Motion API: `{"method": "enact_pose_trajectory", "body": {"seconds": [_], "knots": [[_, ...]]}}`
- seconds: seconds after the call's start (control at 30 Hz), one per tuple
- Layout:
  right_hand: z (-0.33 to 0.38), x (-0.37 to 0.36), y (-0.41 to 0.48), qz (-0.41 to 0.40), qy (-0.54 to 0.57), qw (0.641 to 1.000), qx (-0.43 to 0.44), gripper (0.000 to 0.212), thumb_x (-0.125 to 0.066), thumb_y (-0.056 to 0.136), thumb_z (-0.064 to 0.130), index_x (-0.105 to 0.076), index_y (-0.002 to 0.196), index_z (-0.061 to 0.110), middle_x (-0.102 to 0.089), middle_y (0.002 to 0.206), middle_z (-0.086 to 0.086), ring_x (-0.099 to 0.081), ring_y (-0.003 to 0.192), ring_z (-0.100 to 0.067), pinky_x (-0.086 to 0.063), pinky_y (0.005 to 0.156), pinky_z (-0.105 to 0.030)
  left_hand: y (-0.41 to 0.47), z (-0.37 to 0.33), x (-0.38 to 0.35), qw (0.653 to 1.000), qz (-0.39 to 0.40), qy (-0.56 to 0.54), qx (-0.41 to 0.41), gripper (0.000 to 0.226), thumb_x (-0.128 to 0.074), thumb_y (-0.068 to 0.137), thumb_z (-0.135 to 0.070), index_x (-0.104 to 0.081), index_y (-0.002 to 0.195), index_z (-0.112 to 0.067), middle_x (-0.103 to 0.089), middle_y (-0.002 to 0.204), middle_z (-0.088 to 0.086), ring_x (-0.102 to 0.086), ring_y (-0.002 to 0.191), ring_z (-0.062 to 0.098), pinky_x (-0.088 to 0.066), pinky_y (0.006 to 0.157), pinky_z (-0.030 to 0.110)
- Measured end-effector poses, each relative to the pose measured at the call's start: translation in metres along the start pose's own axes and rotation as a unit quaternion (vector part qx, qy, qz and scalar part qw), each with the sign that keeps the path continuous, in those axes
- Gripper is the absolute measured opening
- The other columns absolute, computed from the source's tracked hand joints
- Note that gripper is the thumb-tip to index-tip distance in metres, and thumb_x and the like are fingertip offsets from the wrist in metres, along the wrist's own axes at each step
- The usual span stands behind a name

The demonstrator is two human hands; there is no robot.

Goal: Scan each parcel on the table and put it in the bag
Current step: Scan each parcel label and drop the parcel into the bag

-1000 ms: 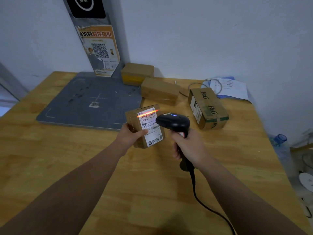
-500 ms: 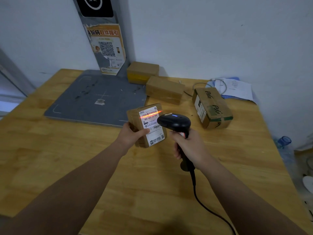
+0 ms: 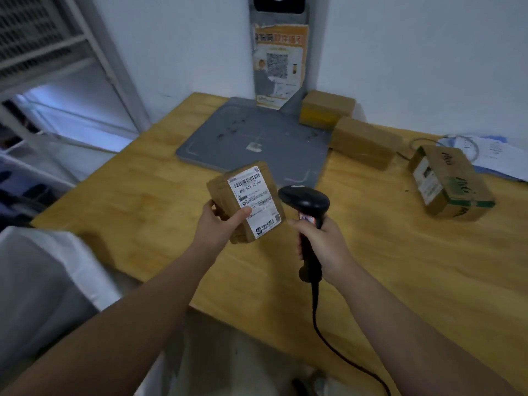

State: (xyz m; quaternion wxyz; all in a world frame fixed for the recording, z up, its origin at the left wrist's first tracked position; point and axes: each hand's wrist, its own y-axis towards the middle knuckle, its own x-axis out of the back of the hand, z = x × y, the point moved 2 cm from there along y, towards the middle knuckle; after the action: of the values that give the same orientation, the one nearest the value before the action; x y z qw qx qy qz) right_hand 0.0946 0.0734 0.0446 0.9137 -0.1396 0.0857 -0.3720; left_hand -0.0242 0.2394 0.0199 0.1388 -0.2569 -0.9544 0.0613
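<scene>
My left hand (image 3: 220, 224) grips a small brown parcel (image 3: 245, 201) above the table, its white barcode label facing me. Just right of it, my right hand (image 3: 323, 244) holds a black corded barcode scanner (image 3: 307, 204) with its head beside the label; no red scan line shows. Three more brown parcels lie on the wooden table (image 3: 400, 267): one against the wall (image 3: 327, 112), one in front of it (image 3: 363, 142), and a taped box with a label at the right (image 3: 451, 184). A white bag (image 3: 40, 270) stands open at the lower left, beside the table.
A grey flat pad (image 3: 257, 141) lies at the table's back with an upright post and orange poster (image 3: 278, 64) behind it. Papers and a cable (image 3: 491, 152) lie at the far right. The scanner's cord (image 3: 343, 352) trails off the near edge. Window frame at the left.
The red scan line on the label has gone out. My view has swung left and down, bringing the bag and window into sight; the parcel has lifted slightly off the table.
</scene>
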Motion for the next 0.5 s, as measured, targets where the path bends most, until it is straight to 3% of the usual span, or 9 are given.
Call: {"method": "enact_pose_trajectory", "body": {"seconds": [0.2,0.3,0.4,0.5], "knots": [[-0.052,-0.125,-0.018,0.034,0.021,0.998,-0.056,0.020,-0.075,0.082,0.014,-0.058,0.091,0.012,-0.053,0.066,0.001,-0.053,0.059,-0.016,-0.046,0.056,-0.028,-0.027,0.044,0.142,0.996,-0.082,-0.031,-0.015,0.055,-0.074,0.081,-0.035,-0.041,0.123,-0.023,-0.059,0.111,-0.006,-0.058,0.099,0.003,-0.047,0.067,0.010],[-0.088,-0.184,-0.031,0.035,-0.029,0.998,-0.049,0.021,-0.077,0.081,0.014,-0.058,0.081,0.020,-0.057,0.071,0.007,-0.058,0.069,-0.011,-0.046,0.065,-0.024,-0.045,0.072,0.206,0.994,-0.108,-0.024,-0.016,0.052,-0.072,0.083,-0.033,-0.043,0.126,-0.023,-0.060,0.107,-0.013,-0.058,0.097,0.000,-0.049,0.074,0.014],[-0.125,-0.234,-0.041,0.077,-0.126,0.988,-0.034,0.019,-0.080,0.079,0.019,-0.060,0.078,0.016,-0.058,0.070,0.004,-0.057,0.069,-0.011,-0.041,0.060,-0.021,-0.063,0.101,0.260,0.991,-0.132,-0.013,-0.006,0.050,-0.069,0.086,-0.030,-0.042,0.128,-0.027,-0.058,0.107,-0.017,-0.057,0.097,0.000,-0.048,0.075,0.014],[-0.156,-0.275,-0.045,0.124,-0.241,0.962,-0.036,0.040,-0.082,0.076,0.026,-0.063,0.109,0.012,-0.066,0.096,-0.002,-0.063,0.092,-0.019,-0.046,0.070,-0.027,-0.076,0.126,0.303,0.987,-0.159,-0.017,0.020,0.054,-0.068,0.087,-0.031,-0.041,0.134,-0.025,-0.056,0.107,-0.020,-0.055,0.096,-0.005,-0.046,0.070,0.010]]}}
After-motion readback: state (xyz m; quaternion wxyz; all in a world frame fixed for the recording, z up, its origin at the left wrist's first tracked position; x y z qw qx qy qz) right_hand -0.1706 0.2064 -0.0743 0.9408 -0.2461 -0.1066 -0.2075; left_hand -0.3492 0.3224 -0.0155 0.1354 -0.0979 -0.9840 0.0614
